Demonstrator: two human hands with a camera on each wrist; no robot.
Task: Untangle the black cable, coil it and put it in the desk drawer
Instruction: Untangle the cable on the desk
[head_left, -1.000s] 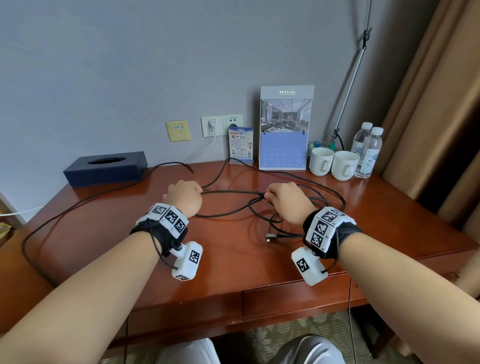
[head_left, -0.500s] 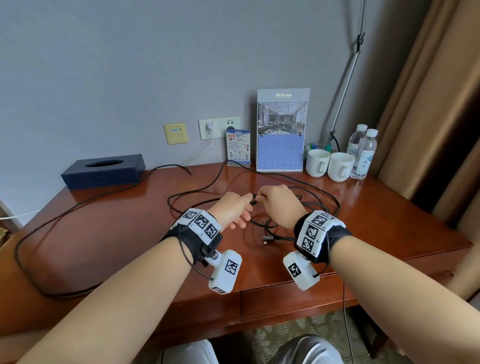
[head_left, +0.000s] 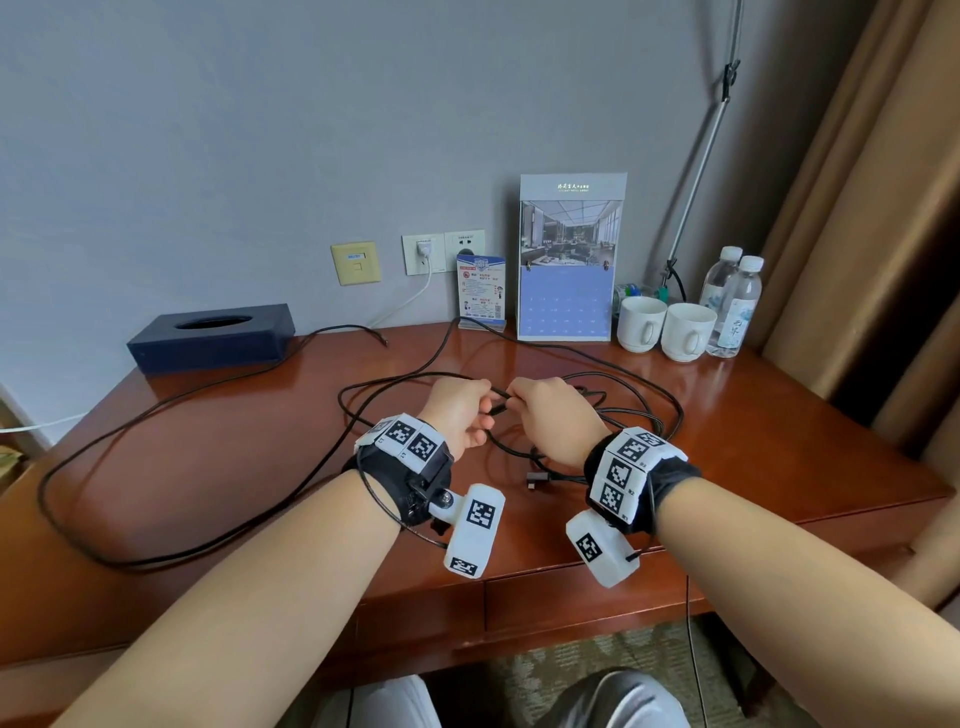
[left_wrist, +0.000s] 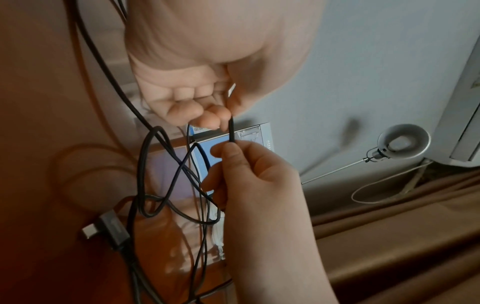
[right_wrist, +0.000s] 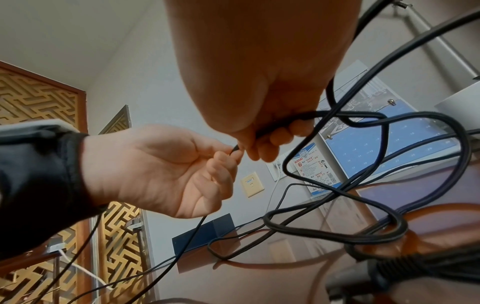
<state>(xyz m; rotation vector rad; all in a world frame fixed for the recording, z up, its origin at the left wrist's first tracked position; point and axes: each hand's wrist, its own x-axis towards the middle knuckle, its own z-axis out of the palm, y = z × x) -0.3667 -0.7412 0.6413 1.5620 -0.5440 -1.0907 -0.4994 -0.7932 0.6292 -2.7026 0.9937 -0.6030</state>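
Note:
A long black cable sprawls over the wooden desk, tangled in loops under and behind my hands. My left hand and right hand meet above the desk's middle, each pinching the same short stretch of cable between thumb and fingers. The left wrist view shows that stretch of cable running from my left hand to my right hand. One plug lies on the desk by my right wrist. The drawer front under the desk edge is closed.
A dark tissue box stands at the back left. A card, a calendar, two white mugs and two water bottles line the back wall. A curtain hangs on the right.
My left hand slid right along the cable until it met the right hand. The taut stretch between them went slack and now loops on the desk to the left.

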